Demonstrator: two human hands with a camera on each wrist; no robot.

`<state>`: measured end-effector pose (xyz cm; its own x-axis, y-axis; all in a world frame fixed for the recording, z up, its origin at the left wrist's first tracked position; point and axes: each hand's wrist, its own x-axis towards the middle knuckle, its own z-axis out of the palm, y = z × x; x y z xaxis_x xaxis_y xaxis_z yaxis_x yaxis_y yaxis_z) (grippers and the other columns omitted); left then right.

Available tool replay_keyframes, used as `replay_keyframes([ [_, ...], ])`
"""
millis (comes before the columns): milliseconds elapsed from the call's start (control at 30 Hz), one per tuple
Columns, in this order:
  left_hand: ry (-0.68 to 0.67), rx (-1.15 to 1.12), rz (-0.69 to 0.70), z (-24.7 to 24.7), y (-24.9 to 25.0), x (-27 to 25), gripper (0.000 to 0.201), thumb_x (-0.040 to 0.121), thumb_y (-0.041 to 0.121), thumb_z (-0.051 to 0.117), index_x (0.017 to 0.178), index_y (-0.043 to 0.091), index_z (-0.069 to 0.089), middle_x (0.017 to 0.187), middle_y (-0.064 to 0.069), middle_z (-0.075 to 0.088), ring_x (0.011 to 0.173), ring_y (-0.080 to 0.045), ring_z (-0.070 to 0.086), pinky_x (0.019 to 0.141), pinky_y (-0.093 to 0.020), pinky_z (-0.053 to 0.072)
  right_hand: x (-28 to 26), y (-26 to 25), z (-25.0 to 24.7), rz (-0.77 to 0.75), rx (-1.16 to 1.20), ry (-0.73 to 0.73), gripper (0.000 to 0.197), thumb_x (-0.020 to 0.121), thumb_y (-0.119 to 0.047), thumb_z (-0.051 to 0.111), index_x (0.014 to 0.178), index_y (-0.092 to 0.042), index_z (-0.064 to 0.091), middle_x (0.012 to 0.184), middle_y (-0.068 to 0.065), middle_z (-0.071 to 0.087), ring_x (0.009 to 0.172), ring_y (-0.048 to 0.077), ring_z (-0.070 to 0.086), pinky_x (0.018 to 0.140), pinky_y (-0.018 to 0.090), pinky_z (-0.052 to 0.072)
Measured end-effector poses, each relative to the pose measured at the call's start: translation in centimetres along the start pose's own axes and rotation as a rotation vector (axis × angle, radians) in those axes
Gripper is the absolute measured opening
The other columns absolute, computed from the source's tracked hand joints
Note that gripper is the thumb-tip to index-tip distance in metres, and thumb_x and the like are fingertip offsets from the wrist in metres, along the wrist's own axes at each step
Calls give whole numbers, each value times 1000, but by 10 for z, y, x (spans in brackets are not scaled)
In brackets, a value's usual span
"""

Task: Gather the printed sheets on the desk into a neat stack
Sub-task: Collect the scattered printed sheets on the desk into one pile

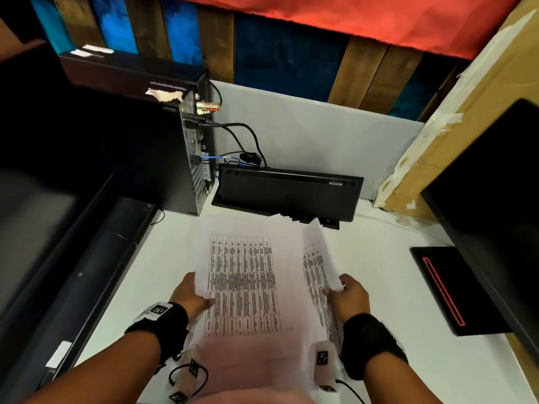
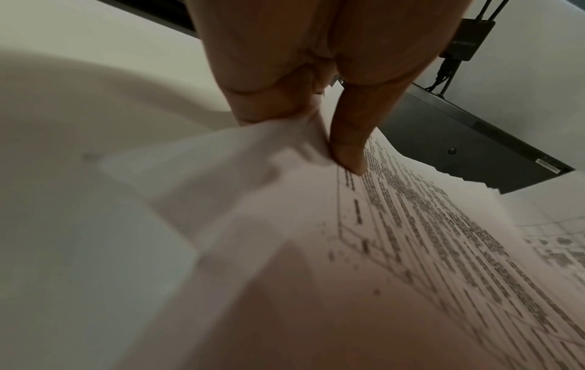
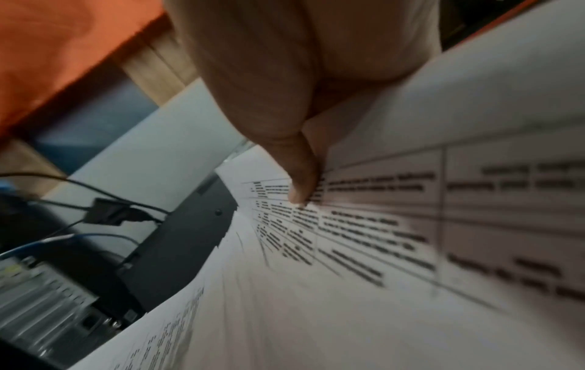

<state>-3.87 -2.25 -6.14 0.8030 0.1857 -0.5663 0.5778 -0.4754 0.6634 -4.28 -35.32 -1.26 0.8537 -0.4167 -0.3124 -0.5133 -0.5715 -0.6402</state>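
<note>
Blurrily unreadable tables on printed sheets [image 1: 242, 284], left hand [image 1: 189, 298] pinching them, right hand [image 1: 348, 295] fingers pinching too

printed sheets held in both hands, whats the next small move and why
Probably bring the right hand toward the left hand, laying its separate sheet over the printed sheets, whose far edges look staggered; then square them.

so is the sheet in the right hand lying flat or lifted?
Lifted. The right hand pinches one printed sheet by its edge, tilted up beside the stack that the left hand grips.
</note>
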Motion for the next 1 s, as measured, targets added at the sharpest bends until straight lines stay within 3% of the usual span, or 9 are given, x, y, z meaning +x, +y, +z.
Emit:
replay_keyframes([
  [67,7,21,-7,0,3,-1,82,76,11,79,143,7,32,141,-17,50,130,-34,47,107,-41,38,-5,-7,-15,-25,-19,92,6,81,-13,66,86,-16,64,75,5,68,76,30,64,69,31,51],
  [200,10,39,-13,-3,5,-1,80,75,10,80,141,5,34,135,-16,55,121,-32,53,100,-36,41,-15,-43,-71,-167,-108,385,21,88,-17,63,108,-10,67,93,21,71,88,39,66,75,37,50],
  [333,-12,57,-25,-3,9,-3,81,76,10,79,142,3,32,138,-17,52,124,-31,52,101,-33,39,-33,-94,-123,-358,119,542,16,91,-21,63,104,-13,68,74,8,65,71,27,60,70,30,46],
  [467,-36,69,-12,-2,13,-5,66,87,13,67,142,2,31,140,-17,49,118,-28,51,92,-27,35,-26,-104,-110,-309,347,366,25,87,-22,70,108,-8,66,95,6,71,87,22,66,84,34,53],
  [567,-30,9,-14,-6,19,-6,55,99,33,46,142,0,34,146,-20,44,125,-29,47,101,-31,35,-19,-85,-50,-200,277,178,24,86,-17,70,106,-6,67,99,13,72,87,21,65,77,32,52],
  [700,-138,-205,-52,-12,20,-1,109,73,87,31,148,8,34,155,-11,36,142,-27,33,117,-42,24,-16,-46,34,-71,38,-93,38,92,-22,63,121,2,59,121,16,65,111,28,61,79,21,42],
  [833,-119,-167,-58,-1,12,1,110,75,43,78,153,8,9,161,-11,19,147,-29,23,116,-39,23,-13,-20,69,-29,-72,-306,51,94,-28,59,134,0,49,138,16,52,128,29,50,97,28,39],
  [900,-95,-70,-34,5,11,-1,110,73,24,83,153,7,10,160,-14,19,147,-29,23,116,-38,23,-7,-11,64,-39,-93,-153,50,85,-36,68,126,-10,57,128,16,56,121,31,52,92,32,42],
  [1000,-101,-111,50,9,9,0,106,69,13,84,152,16,17,156,-9,31,143,-28,32,116,-42,27,2,4,34,186,-259,103,70,76,-55,69,133,-19,48,138,13,45,128,34,40,99,48,37],
])
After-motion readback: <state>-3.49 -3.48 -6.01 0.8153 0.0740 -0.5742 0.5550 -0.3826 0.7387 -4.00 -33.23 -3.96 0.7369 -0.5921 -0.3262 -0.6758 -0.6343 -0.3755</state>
